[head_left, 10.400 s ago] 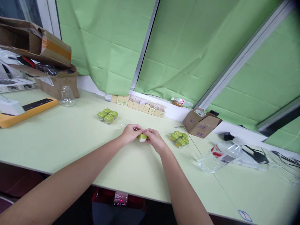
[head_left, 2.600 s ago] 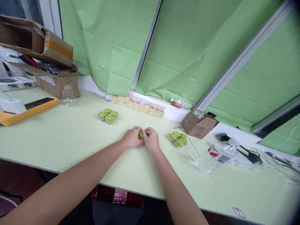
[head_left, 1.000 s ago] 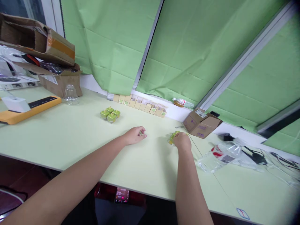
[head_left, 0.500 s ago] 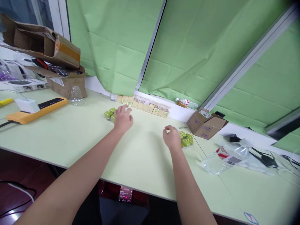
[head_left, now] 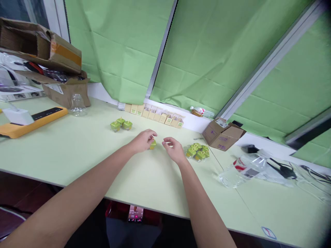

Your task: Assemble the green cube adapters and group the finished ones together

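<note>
In the middle of the table, my left hand (head_left: 143, 140) has its fingers closed on a small green-lidded jar (head_left: 152, 144), a clear pot with yellowish contents. The fingers partly cover it. Just right of it, my right hand (head_left: 174, 148) has its thumb and curved fingers slightly apart, with nothing visible between them. Beyond my left hand stand 3 similar jars (head_left: 121, 124) in a loose cluster. To the right of my right hand is a tighter group of several more jars (head_left: 198, 151), their lids topped with small loops.
A row of small cardboard boxes (head_left: 156, 114) lines the back edge. A yellow power strip (head_left: 46, 117), a clear cup (head_left: 78, 106) and stacked cartons (head_left: 67, 93) are at left. An open carton (head_left: 222, 135), a large plastic bottle (head_left: 243, 168) and cables stand at right.
My left hand has moved right and nearer from the left cluster, with a jar now in its fingers. My right hand has moved left, away from the right group, towards my left hand.
</note>
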The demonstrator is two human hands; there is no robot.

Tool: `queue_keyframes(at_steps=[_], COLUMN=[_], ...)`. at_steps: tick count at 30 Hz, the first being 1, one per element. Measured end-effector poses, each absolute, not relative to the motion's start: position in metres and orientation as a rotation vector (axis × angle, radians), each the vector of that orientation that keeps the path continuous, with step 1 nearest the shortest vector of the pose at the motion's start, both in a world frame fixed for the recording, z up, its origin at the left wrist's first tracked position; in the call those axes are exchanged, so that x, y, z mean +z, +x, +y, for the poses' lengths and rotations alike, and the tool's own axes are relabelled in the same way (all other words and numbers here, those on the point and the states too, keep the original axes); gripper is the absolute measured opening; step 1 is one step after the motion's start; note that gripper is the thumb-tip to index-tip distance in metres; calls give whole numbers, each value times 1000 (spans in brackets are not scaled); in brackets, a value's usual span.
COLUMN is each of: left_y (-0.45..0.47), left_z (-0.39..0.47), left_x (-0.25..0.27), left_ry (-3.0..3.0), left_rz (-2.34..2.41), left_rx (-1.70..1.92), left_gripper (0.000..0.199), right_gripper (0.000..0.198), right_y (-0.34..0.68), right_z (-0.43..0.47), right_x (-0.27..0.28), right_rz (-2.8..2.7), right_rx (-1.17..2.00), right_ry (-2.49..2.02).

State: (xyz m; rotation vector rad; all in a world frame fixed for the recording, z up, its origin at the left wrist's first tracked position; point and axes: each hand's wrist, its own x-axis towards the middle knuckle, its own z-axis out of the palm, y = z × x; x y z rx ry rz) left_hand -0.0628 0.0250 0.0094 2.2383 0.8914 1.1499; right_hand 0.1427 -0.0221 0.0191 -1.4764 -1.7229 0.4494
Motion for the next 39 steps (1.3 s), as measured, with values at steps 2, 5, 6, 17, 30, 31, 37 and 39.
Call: queue_keyframes(at_steps=[2, 5, 6, 17, 30, 31, 37, 39], left_y=[-47, -37, -37, -47, -74, -74, -53, -46], left_z=[15, 9, 8, 10, 36, 33, -4, -10], left_x=[4, -4, -6, -8, -11, -7, 10, 9], left_ry=[2218, 2138, 2101, 2047, 2279, 2310, 2503, 2439], left_rz=[761, 790, 801, 806, 1648, 1661, 863, 728], left_rx=[1180, 1200, 1161, 945, 1084, 1146, 1120, 1044], left_gripper=[31, 37, 39, 54, 46, 49, 53, 49], right_gripper=[28, 26, 26, 29, 15, 16, 27, 30], right_y=[139, 136, 136, 135, 154, 153, 146, 145], right_z=[-21, -19, -18, -15, -11, -13, -23, -25], right_x=[16, 11, 10, 6, 10, 10, 11, 12], right_rz=[-1762, -1792, -1785, -1411, -770, -822, -1066, -1151], right_rx=[608, 720, 744, 1059, 1331, 1351, 1531, 1605], right_ry=[-1361, -1266, -1255, -1196, -1144, -1137, -1130, -1103])
